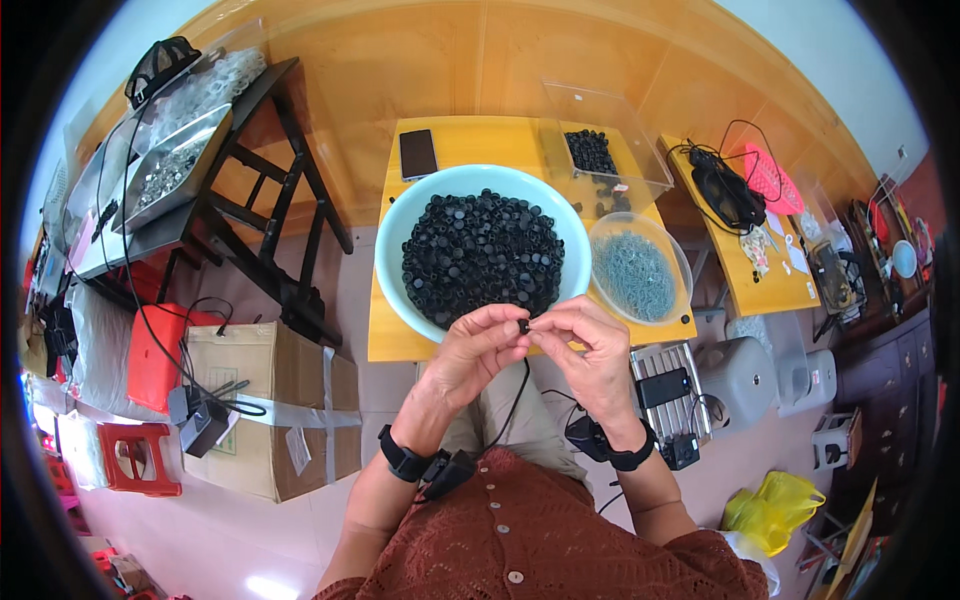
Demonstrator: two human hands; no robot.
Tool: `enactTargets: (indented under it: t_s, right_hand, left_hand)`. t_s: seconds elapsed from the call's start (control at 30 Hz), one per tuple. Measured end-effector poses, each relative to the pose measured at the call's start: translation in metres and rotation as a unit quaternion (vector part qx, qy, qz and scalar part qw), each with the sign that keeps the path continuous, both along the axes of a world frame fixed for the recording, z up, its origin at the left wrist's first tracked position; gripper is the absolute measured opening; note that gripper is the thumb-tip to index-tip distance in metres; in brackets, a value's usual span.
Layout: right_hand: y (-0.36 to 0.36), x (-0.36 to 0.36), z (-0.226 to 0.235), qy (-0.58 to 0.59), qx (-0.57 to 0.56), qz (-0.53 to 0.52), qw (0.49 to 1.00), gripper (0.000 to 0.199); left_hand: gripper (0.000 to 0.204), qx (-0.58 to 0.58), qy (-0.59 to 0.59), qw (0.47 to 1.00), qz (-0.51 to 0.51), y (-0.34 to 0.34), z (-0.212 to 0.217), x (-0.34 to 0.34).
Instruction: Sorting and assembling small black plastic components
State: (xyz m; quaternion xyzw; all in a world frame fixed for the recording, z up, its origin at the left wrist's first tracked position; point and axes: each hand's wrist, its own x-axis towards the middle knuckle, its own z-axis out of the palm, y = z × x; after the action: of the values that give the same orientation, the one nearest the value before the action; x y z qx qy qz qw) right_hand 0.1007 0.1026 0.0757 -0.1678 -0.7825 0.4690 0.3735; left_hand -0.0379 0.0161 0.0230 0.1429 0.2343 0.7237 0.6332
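Observation:
Over the near rim of a light-blue basin (580, 225), my two hands meet at the fingertips. My left hand (478, 348) pinches a small round black plastic piece (523, 326) between thumb and forefinger. Against the other side of that piece, my right hand (588, 352) has its thumb and fingers pressed together; whatever is between them is too small and hidden to name. Black plastic pieces (480, 250) of a similar kind fill the basin. Beside it on the right stands a clear round tub (686, 290) holding many thin silvery screws (632, 272).
A clear plastic box (640, 150) with more black pieces (590, 152) sits at the table's back right. A dark phone (418, 155) lies back left on the yellow table (388, 335). Left stand a black-framed table (270, 170) and a taped carton (300, 410); a cable (515, 405) hangs below my hands.

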Motion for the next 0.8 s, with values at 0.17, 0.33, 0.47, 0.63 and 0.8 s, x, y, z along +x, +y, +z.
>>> enactTargets:
  t_s: [0.17, 0.33, 0.47, 0.63, 0.8]
  right_hand:
    - [-0.002, 0.0, 0.001, -0.015, 0.027, -0.009, 0.999, 0.012]
    - [-0.005, 0.002, 0.004, -0.025, 0.045, -0.025, 0.998, 0.012]
    - [-0.006, 0.005, 0.005, -0.053, 0.058, -0.028, 0.997, 0.01]
    - [-0.006, 0.013, 0.007, -0.105, 0.029, 0.003, 0.994, 0.01]
    - [-0.013, 0.017, 0.006, -0.098, -0.046, 0.031, 0.994, 0.012]
  left_hand:
    - [0.018, -0.007, 0.029, 0.999, 0.017, -0.003, 0.002, 0.003]
    - [0.018, -0.02, 0.067, 0.997, 0.045, -0.004, 0.006, 0.007]
    - [0.016, -0.017, 0.183, 0.979, 0.09, -0.006, 0.007, 0.009]
    - [0.014, -0.025, 0.175, 0.983, 0.049, -0.012, 0.006, 0.011]
    - [0.014, -0.011, 0.116, 0.993, -0.006, -0.018, -0.001, 0.007]
